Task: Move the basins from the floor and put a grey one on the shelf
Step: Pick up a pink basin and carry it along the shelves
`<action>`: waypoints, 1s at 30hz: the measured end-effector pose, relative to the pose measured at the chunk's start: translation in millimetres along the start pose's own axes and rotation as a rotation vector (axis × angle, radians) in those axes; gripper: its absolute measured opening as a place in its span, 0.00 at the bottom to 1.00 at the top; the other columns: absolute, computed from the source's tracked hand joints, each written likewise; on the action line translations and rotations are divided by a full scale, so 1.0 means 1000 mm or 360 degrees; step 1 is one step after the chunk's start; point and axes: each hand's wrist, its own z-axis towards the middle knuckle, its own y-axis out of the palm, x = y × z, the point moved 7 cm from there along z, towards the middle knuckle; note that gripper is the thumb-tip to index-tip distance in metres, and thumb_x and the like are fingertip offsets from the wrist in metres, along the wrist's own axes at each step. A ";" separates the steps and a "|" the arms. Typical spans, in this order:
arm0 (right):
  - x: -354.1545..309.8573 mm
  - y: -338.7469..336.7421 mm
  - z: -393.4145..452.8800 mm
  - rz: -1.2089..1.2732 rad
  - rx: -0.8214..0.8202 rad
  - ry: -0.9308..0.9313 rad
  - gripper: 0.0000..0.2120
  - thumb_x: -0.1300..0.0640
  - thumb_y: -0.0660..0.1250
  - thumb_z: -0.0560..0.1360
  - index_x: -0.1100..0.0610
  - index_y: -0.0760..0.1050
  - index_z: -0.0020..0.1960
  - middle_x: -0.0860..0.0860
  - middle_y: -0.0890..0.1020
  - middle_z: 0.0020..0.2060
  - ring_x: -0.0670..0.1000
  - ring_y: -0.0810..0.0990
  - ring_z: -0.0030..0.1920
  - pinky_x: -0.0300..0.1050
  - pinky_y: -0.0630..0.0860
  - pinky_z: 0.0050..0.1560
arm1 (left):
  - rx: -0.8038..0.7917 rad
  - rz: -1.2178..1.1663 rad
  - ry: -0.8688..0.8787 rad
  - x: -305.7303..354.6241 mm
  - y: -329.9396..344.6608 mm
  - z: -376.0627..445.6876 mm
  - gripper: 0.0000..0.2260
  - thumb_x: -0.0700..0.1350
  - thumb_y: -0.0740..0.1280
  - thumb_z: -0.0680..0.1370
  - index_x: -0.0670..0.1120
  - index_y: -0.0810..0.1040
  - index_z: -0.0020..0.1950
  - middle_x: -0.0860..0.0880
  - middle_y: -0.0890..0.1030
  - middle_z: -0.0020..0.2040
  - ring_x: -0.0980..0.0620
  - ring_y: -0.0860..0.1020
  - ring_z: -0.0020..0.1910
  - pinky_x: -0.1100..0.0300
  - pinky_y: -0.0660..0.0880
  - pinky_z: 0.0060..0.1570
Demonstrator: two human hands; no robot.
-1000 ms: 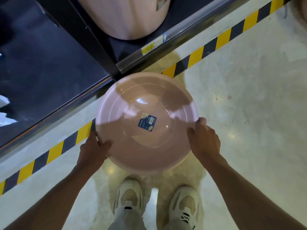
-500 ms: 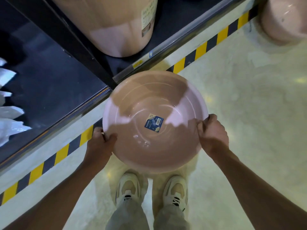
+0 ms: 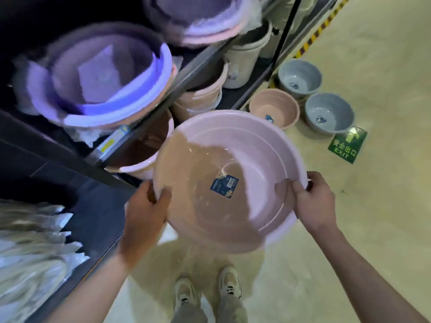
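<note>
I hold a large pink basin (image 3: pixel 200 164) with a blue label inside, in front of me above the floor. My left hand (image 3: pixel 145 212) grips its left rim and my right hand (image 3: pixel 313 202) grips its right rim. On the floor further ahead stand a smaller pink basin (image 3: pixel 274 108) and two grey basins, one nearer (image 3: pixel 329 114) and one further (image 3: pixel 299 76). The dark shelf (image 3: pixel 144 134) runs along my left.
The upper shelf holds stacked pink and purple basins (image 3: pixel 102 73). Pink buckets (image 3: pixel 200 96) and cream buckets (image 3: pixel 245 57) fill the lower shelf. A green exit sign (image 3: pixel 347 144) is stuck on the floor. Yellow-black tape (image 3: pixel 319 29) edges the shelf base. Bagged mop heads (image 3: pixel 30 252) lie at lower left.
The view has swung up and to the right, and the basin has risen with my hands. The floor basins and upper shelf stock have come into sight.
</note>
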 end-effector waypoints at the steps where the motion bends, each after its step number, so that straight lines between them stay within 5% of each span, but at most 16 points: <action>1: -0.017 -0.031 -0.008 0.0068 0.0038 0.0036 0.09 0.53 0.67 0.75 0.54 0.75 0.54 0.47 0.80 0.34 0.54 0.79 0.38 0.41 0.68 0.33 | -0.0017 0.0039 0.0049 0.035 -0.017 -0.005 0.07 0.55 0.68 0.74 0.53 0.75 0.41 0.59 0.77 0.29 0.65 0.75 0.32 0.62 0.66 0.32; 7: -0.113 -0.193 -0.044 0.0361 0.0240 0.0074 0.17 0.47 0.64 0.68 0.51 0.78 0.54 0.46 0.83 0.39 0.50 0.81 0.40 0.44 0.71 0.36 | -0.0109 -0.0241 0.0104 0.211 -0.096 -0.035 0.07 0.52 0.67 0.73 0.52 0.77 0.35 0.57 0.76 0.25 0.57 0.73 0.25 0.54 0.76 0.29; 10: -0.145 -0.257 -0.053 0.0522 0.0293 0.0043 0.15 0.47 0.66 0.67 0.52 0.79 0.50 0.45 0.83 0.36 0.50 0.81 0.38 0.46 0.72 0.37 | -0.0086 -0.0441 0.0217 0.286 -0.125 -0.050 0.07 0.51 0.69 0.71 0.48 0.79 0.37 0.53 0.76 0.27 0.49 0.74 0.30 0.52 0.75 0.36; 13: -0.166 -0.312 -0.059 0.0646 0.0396 0.0014 0.10 0.47 0.66 0.67 0.50 0.79 0.45 0.41 0.81 0.30 0.41 0.78 0.29 0.43 0.69 0.33 | -0.0034 -0.0421 0.0347 0.350 -0.142 -0.063 0.07 0.51 0.70 0.70 0.50 0.82 0.42 0.59 0.78 0.27 0.60 0.75 0.31 0.63 0.71 0.33; 15: -0.175 -0.345 -0.059 0.0722 0.0451 0.0015 0.11 0.48 0.66 0.66 0.51 0.79 0.45 0.41 0.81 0.29 0.41 0.78 0.28 0.43 0.70 0.33 | -0.0066 -0.0471 0.0400 0.384 -0.144 -0.069 0.06 0.50 0.71 0.70 0.51 0.84 0.45 0.58 0.80 0.29 0.61 0.76 0.31 0.60 0.72 0.35; 17: -0.180 -0.372 -0.058 0.0772 0.0494 0.0036 0.11 0.50 0.66 0.66 0.52 0.80 0.46 0.46 0.83 0.33 0.48 0.81 0.33 0.46 0.73 0.36 | -0.0128 -0.0535 0.0404 0.412 -0.139 -0.074 0.06 0.49 0.72 0.71 0.51 0.85 0.46 0.51 0.84 0.34 0.49 0.80 0.36 0.50 0.75 0.38; 19: -0.184 -0.393 -0.053 0.0818 0.0515 0.0027 0.11 0.52 0.67 0.66 0.54 0.81 0.47 0.53 0.85 0.38 0.56 0.83 0.39 0.52 0.77 0.41 | -0.0170 -0.0580 0.0409 0.433 -0.129 -0.075 0.06 0.47 0.72 0.71 0.50 0.85 0.46 0.44 0.85 0.37 0.43 0.82 0.37 0.51 0.78 0.33; 22: -0.183 -0.414 -0.042 0.0850 0.0522 0.0051 0.10 0.55 0.67 0.67 0.55 0.81 0.47 0.55 0.85 0.40 0.58 0.82 0.39 0.52 0.78 0.38 | -0.0234 -0.0567 0.0403 0.455 -0.110 -0.073 0.05 0.47 0.72 0.71 0.49 0.85 0.45 0.38 0.83 0.37 0.41 0.81 0.34 0.57 0.77 0.26; 25: -0.181 -0.428 -0.023 0.0855 0.0534 0.0054 0.08 0.55 0.67 0.68 0.54 0.80 0.47 0.59 0.82 0.39 0.57 0.80 0.38 0.46 0.74 0.34 | -0.0248 -0.0535 0.0411 0.470 -0.092 -0.062 0.05 0.48 0.72 0.71 0.51 0.85 0.44 0.38 0.84 0.38 0.36 0.82 0.38 0.44 0.81 0.37; 30: -0.178 -0.432 0.026 0.0796 0.0541 0.0054 0.09 0.52 0.67 0.68 0.53 0.81 0.46 0.61 0.82 0.40 0.60 0.80 0.40 0.51 0.74 0.40 | -0.0201 -0.0449 0.0446 0.496 -0.060 -0.032 0.04 0.48 0.72 0.73 0.50 0.84 0.46 0.40 0.85 0.40 0.40 0.83 0.39 0.47 0.80 0.42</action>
